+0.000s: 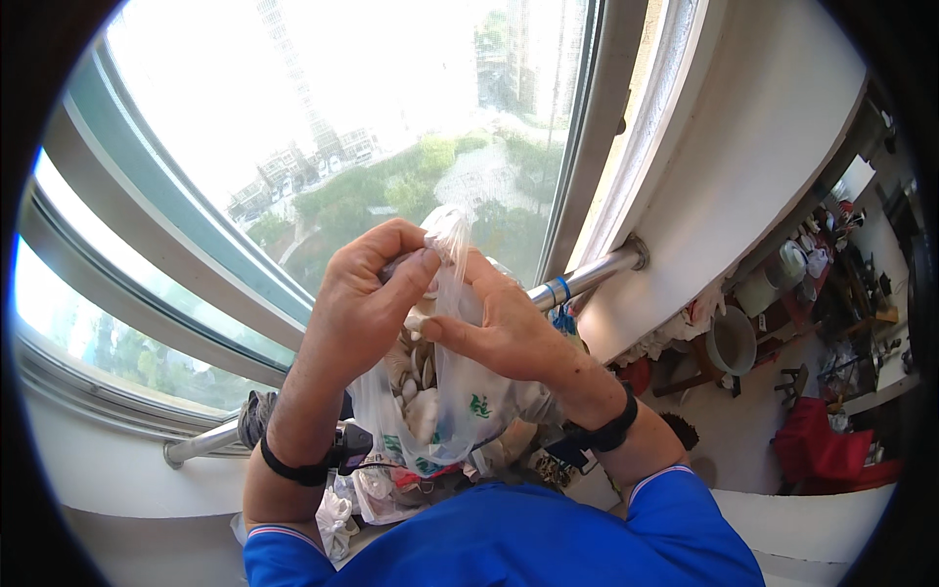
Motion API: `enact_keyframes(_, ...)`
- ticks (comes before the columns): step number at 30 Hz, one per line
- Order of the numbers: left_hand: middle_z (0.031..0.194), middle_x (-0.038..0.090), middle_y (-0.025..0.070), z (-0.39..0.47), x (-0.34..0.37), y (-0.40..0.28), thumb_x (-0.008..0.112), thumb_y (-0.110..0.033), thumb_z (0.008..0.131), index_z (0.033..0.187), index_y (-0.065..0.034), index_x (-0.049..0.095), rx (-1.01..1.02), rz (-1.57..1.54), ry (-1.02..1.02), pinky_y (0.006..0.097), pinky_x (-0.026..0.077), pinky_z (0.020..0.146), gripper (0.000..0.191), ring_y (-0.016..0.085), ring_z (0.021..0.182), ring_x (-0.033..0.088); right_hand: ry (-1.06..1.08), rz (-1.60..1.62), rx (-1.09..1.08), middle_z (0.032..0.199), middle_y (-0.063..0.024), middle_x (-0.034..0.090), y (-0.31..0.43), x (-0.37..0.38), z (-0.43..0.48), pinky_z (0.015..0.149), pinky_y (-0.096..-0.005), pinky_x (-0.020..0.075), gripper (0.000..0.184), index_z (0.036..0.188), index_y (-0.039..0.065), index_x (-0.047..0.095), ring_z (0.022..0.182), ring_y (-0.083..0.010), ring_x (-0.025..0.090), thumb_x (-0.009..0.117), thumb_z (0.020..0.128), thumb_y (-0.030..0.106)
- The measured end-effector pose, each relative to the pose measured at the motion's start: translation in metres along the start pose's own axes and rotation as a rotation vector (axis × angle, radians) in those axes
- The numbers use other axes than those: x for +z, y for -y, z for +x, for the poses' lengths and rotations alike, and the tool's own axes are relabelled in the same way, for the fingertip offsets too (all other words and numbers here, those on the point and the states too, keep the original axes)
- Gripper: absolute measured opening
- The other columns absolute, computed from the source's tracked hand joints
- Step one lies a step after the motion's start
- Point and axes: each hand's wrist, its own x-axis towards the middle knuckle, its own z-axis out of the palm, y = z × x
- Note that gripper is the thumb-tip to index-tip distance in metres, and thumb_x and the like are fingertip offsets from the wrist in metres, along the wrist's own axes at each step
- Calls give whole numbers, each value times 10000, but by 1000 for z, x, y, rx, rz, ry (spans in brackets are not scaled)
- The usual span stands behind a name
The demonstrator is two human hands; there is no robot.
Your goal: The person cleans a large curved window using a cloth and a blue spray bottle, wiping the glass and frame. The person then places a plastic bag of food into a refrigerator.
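A translucent white plastic bag with green printing point(477, 374) hangs in front of my chest. Through its open side show pale, rounded things like seashells point(420, 374); their exact kind is not certain. My left hand point(381, 293) pinches the gathered top of the bag between thumb and forefinger. On the other side of the bag is my right hand point(499, 315), its fingers behind the gathered plastic and its thumb apart, pointing at the bag's mouth. Whether the right fingers grip the plastic is hidden.
A metal rail point(587, 280) runs across behind the bag, below a large window point(411, 161). Tied plastic bags point(336, 521) and other items lie beneath my arms. Down to the right are a round basin point(731, 341), a small stool point(792, 383) and a red cloth-like thing point(821, 444).
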Motion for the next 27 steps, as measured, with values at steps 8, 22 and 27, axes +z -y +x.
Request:
enact_keyframes(8, 776, 543, -75, 3, -17, -16, 584, -184, 1097, 1245, -28, 640, 14, -202, -161, 196, 327, 560, 223, -1, 629, 405, -329, 502, 43, 920, -56, 676, -20, 28, 13, 808, -288, 533, 269, 1110, 3, 630, 849, -125, 625, 494, 1148, 231)
enact_keyframes(22, 786, 643, 60, 50, -32, -54, 514, -53, 1017, 1152, -25, 694, 253, 611, 455, 265, 404, 573, 227, 100, 616, 528, -100, -327, -216, 895, -273, 714, -17, 50, 73, 734, -518, 551, 138, 904, -57, 667, 874, -444, 710, 575, 855, 34)
enact_keyframes(27, 728, 633, 51, 82, -33, -43, 520, -71, 1017, 1207, -4, 687, 58, 569, 394, 266, 408, 538, 262, 95, 580, 520, 285, -311, 105, 672, -92, 593, 20, 18, 58, 615, -442, 487, 209, 934, -45, 600, 611, -256, 586, 616, 936, 164)
